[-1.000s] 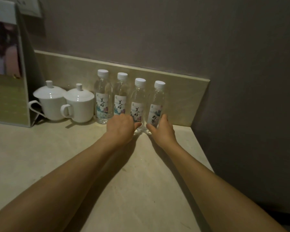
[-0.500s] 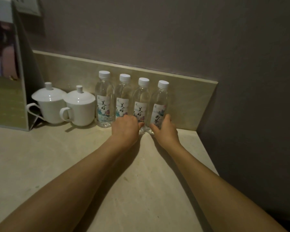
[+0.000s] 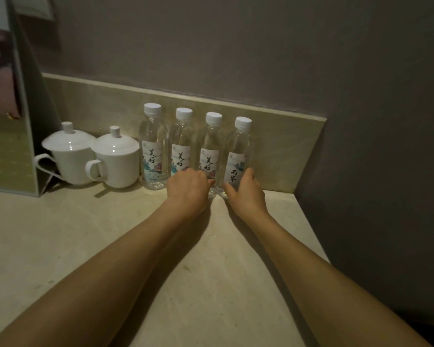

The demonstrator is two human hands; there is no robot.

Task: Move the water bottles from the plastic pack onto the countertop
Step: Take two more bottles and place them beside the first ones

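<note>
Several clear water bottles with white caps and printed labels stand upright in a row on the beige countertop (image 3: 110,234), against the backsplash. My left hand (image 3: 188,189) curls round the base of the second bottle (image 3: 183,144), and its thumb reaches the foot of the third bottle (image 3: 212,146). My right hand (image 3: 246,191) grips the lower part of the rightmost bottle (image 3: 241,146), thumb on its left side and fingers on its right. The leftmost bottle (image 3: 152,146) stands untouched. No plastic pack is in view.
Two white lidded cups (image 3: 69,156) (image 3: 115,159) stand left of the bottles. A tall standing card (image 3: 8,151) is at the far left. A low backsplash (image 3: 281,151) runs behind. A dark wall (image 3: 386,171) bounds the countertop's right edge.
Both hands stay on the same bottles' bases. The bottles have not visibly moved; only my view has shifted a little.
</note>
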